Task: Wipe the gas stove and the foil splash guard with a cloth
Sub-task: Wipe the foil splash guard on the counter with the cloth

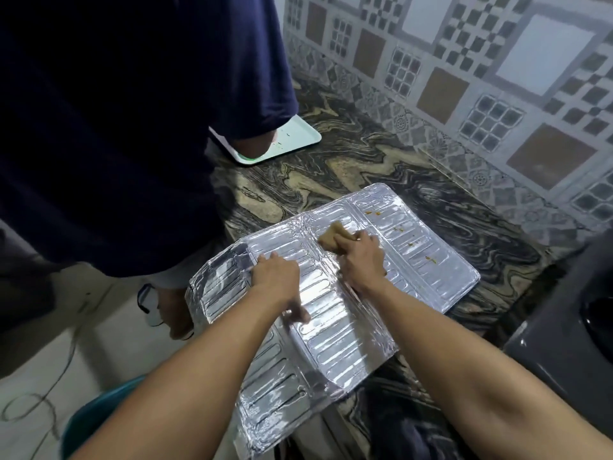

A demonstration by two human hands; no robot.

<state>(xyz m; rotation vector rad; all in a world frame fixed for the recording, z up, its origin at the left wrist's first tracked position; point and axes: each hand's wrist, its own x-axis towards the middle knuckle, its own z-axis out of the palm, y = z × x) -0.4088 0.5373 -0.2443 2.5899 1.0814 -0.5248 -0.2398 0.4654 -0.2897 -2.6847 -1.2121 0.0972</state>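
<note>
Foil splash guard (335, 293) lies flat on the marbled worktop (381, 167), overhanging its front edge. Your left hand (277, 277) presses it, fingers spread; your right hand (363, 257) grips a tan cloth (333, 240) mid-panel. Pale green tray (295, 137) holds small specks.

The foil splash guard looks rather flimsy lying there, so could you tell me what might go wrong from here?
1. The foil splash guard overhangs the counter edge on the near left; pressing there could buckle it or tip it off.
2. The right hand rubs the cloth along a fold line, where thin foil may tear.
3. Orange spots on the far panel lie outside the cloth's current patch and could be missed.
</note>
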